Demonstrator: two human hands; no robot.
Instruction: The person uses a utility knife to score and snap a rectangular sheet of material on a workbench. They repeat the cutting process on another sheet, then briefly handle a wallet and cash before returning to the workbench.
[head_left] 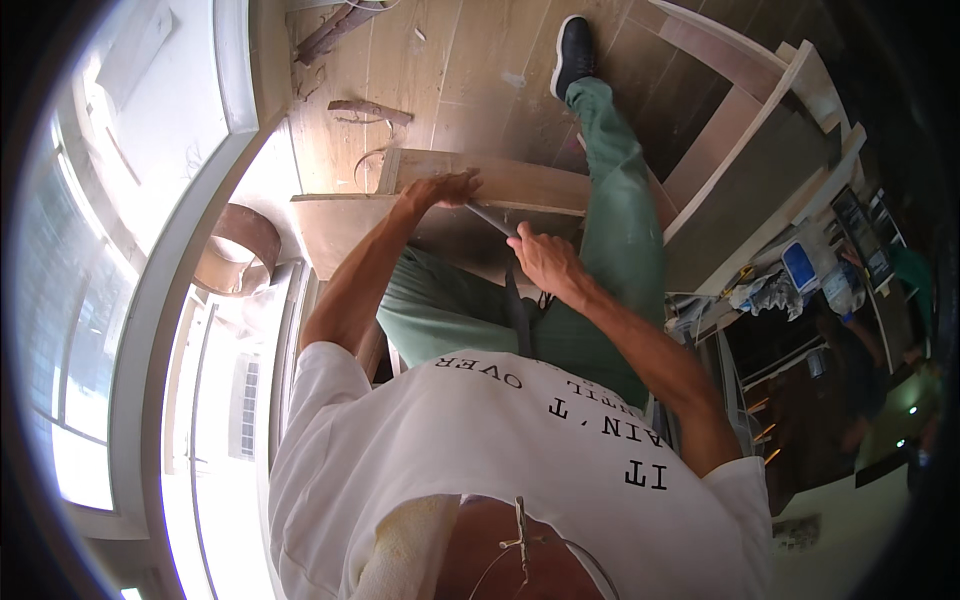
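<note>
A narrow grey tool at the edge of a wooden panel, between two hands.
The tool (492,219), smooth and straight, lies just toward twelve o'clock from centre, its long axis running from four to ten o'clock, far end toward ten. The right hand (548,262) is closed around its four-o'clock end; the left hand (445,188) is by the far end, fingers partly extended, and I cannot tell whether it grips tool or wood. The panel (345,225) is flat and pale-edged. Dark block capitals, upside down, cross the white cotton-like T-shirt (480,420) at six o'clock. A curled brown band (262,232) sits at ten; ragged bark-like strips (370,110) lie on the plank floor (475,90) toward eleven.
</note>
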